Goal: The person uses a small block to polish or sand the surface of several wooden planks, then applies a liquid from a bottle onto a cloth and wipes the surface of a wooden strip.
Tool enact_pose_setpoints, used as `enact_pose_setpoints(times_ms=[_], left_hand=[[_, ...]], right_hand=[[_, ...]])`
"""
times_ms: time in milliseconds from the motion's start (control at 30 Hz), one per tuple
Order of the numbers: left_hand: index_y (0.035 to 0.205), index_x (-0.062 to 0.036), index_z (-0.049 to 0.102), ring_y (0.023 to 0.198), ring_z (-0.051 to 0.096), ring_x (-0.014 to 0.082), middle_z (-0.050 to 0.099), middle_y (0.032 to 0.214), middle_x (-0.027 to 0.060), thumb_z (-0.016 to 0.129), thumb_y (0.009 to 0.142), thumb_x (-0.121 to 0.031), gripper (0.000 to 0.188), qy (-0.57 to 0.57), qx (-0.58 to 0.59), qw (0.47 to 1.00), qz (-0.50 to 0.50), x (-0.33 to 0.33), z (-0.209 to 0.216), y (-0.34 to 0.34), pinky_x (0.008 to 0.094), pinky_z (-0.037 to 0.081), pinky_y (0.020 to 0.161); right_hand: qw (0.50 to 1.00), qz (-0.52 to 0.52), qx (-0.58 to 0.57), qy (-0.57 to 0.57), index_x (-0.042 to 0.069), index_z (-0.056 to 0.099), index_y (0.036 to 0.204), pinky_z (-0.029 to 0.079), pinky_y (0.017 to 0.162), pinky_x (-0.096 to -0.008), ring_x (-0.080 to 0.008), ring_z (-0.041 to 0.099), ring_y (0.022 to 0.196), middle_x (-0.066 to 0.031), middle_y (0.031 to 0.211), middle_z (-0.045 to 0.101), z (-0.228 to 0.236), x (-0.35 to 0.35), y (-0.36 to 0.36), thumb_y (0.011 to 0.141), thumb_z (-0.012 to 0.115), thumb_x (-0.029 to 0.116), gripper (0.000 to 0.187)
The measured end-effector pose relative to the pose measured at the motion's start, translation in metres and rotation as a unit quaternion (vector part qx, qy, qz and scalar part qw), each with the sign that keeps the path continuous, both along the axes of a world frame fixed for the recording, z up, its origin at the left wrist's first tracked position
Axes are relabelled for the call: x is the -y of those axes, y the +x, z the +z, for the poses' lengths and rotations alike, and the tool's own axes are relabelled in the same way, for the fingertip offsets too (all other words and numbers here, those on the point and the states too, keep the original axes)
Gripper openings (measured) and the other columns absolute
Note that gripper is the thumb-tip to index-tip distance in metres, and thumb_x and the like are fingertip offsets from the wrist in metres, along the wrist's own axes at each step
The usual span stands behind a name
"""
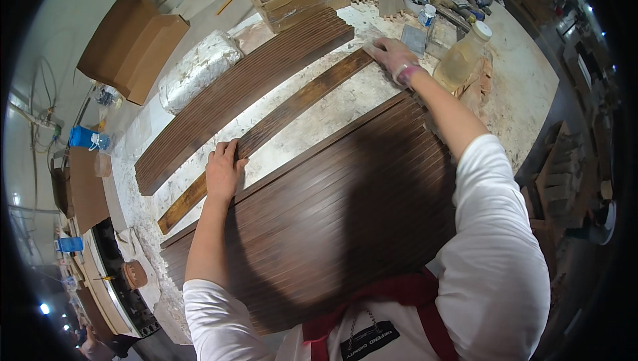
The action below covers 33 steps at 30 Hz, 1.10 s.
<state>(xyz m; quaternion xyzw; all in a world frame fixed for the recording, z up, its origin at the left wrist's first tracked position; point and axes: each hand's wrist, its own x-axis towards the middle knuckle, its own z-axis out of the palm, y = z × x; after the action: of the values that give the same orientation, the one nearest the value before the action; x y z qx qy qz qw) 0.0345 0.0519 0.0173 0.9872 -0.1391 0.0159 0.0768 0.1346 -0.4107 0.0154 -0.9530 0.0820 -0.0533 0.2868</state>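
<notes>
A long, narrow wooden strip with dark, mottled brown staining lies diagonally on the work table. My left hand is closed over its lower left part, fingers on the far edge and thumb on the near edge. At the strip's far right end, my right hand, slightly blurred, has its fingers bent round the tip; a pinkish band circles that wrist. Nearer to me lies a wide, dark brown panel of ribbed wood, partly in my shadow. Beyond the strip sits a stack of similar brown slats.
A plastic-wrapped white bundle and an opened cardboard box are at the far left. A wooden crate of odds and ends stands behind the slats. Right of my right hand are a jar of yellowish liquid and scattered tools.
</notes>
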Motion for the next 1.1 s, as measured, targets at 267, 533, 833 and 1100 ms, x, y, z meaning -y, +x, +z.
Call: enact_pose_setpoints(times_ms=[267, 533, 833, 1100], left_hand=[[0.126, -0.0104, 0.053, 0.102, 0.055, 0.0344, 0.056, 0.118, 0.0112, 0.069, 0.079, -0.02, 0.05, -0.013, 0.013, 1.0, 0.003, -0.003, -0.011, 0.01, 0.0451, 0.048, 0.084], [0.12, -0.0036, 0.063, 0.109, 0.058, 0.0328, 0.064, 0.116, 0.0178, 0.06, 0.089, -0.035, 0.044, -0.169, -0.251, 0.949, -0.088, -0.028, 0.018, 0.029, 0.0395, 0.043, 0.096], [0.106, -0.0113, 0.072, 0.1, 0.064, 0.0311, 0.07, 0.104, 0.012, 0.063, 0.086, -0.04, 0.036, -0.08, -0.264, 0.951, -0.138, -0.007, -0.043, 0.022, 0.0415, 0.047, 0.087], [0.143, -0.0074, 0.038, 0.141, 0.021, 0.0368, 0.028, 0.151, 0.017, 0.066, 0.081, -0.049, 0.08, -0.103, 0.201, 0.974, -0.002, 0.024, 0.013, 0.083, 0.0572, 0.028, 0.107]], right_hand=[[0.978, 0.162, 0.113, 0.067, 0.003, 0.062, 0.117, 0.042, 0.097, -0.0325, -0.0263, 0.057, 0.111, -0.0122, 0.118, 0.062, -0.024, 0.072, -0.04, 0.087, 0.06, 0.039, 0.048], [0.884, 0.032, 0.016, 0.466, 0.001, 0.06, 0.122, 0.04, 0.097, -0.033, -0.0237, 0.054, 0.114, -0.0124, 0.122, 0.06, -0.048, 0.089, -0.06, 0.086, 0.057, 0.029, 0.046], [0.879, 0.038, 0.004, 0.475, -0.001, 0.057, 0.125, 0.042, 0.091, -0.0351, -0.025, 0.054, 0.109, -0.0137, 0.121, 0.06, -0.074, 0.097, -0.038, 0.082, 0.057, 0.023, 0.049], [0.881, -0.125, -0.019, 0.456, 0.005, 0.05, 0.134, 0.04, 0.093, -0.0373, -0.0251, 0.052, 0.113, -0.0101, 0.126, 0.057, -0.099, 0.142, -0.027, 0.09, 0.05, 0.036, 0.054]])
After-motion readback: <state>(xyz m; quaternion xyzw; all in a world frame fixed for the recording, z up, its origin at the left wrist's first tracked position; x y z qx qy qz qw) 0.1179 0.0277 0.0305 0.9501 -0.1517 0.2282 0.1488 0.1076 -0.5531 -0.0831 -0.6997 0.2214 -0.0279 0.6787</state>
